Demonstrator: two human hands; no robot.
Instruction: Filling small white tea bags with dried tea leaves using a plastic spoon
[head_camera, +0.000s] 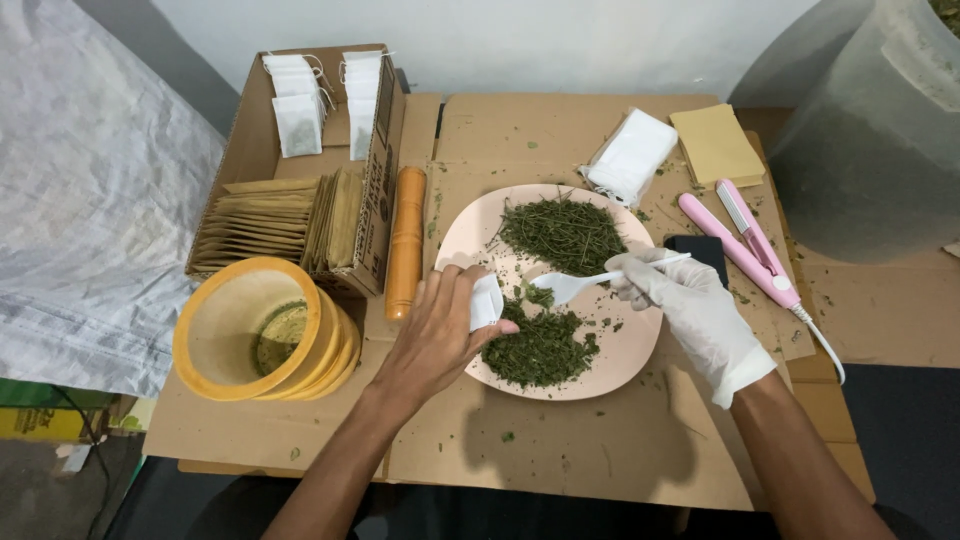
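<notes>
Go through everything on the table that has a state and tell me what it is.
Left hand: bare, holding a small white tea bag.
Right hand: gloved, holding a white plastic spoon.
Pink plate: holds two heaps of dried herbs.
Pink sealer: open.
Cardboard box: open.

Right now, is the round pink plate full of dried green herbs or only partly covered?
Partly covered. The round pink plate holds two separate heaps of dried green herbs, with bare pink surface showing between them and along the rim.
</notes>
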